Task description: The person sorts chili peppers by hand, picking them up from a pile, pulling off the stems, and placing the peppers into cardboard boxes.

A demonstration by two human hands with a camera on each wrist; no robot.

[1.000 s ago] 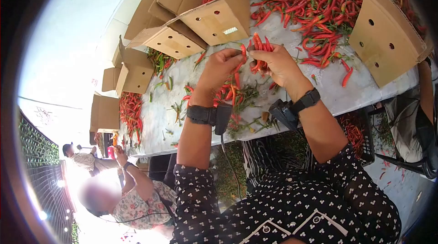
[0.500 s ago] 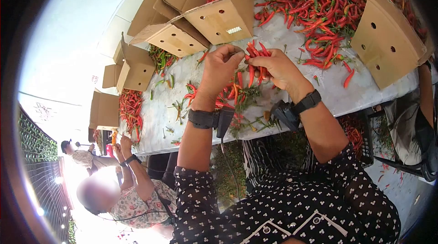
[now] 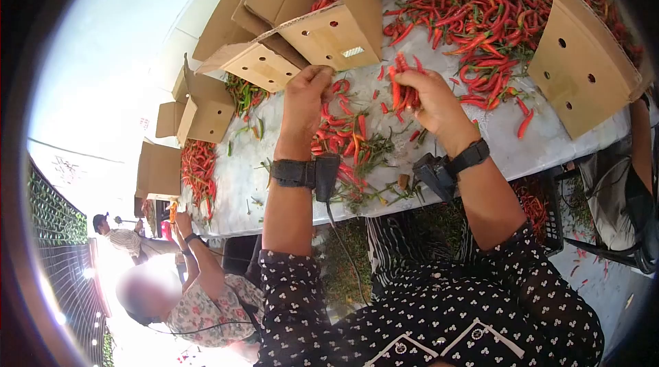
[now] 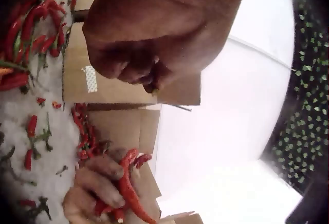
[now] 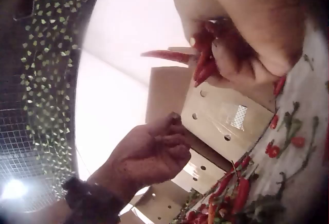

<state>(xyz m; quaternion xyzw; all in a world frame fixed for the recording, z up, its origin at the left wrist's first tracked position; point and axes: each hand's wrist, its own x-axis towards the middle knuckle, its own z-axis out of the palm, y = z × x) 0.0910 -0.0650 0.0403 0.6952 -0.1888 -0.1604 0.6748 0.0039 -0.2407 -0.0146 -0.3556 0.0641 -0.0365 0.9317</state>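
Note:
In the head view my right hand [image 3: 436, 99] grips a bunch of red chillies [image 3: 398, 89] above the table, tips poking out past the thumb. The right wrist view shows one chilli [image 5: 169, 55] jutting sideways from those fingers. My left hand [image 3: 307, 96] hangs apart to the left, fingers curled and thumb against the index finger. At its fingertips in the left wrist view shows a small yellow-green stem [image 4: 155, 91], mostly hidden by the fingers. Below the hands lie loose red chillies [image 3: 350, 137] among green stems [image 3: 377, 147].
A large chilli heap [image 3: 487, 10] lies at the back right, beside a cardboard box [image 3: 580, 58]. More boxes [image 3: 329, 34] with punched holes line the back left. Scraps dot the pale tabletop [image 3: 528, 151]. Another person [image 3: 213, 305] works at the left.
Both hands were together at the chilli bunch; the left hand has since drawn away to the left and the right hand slightly right, still holding its chillies.

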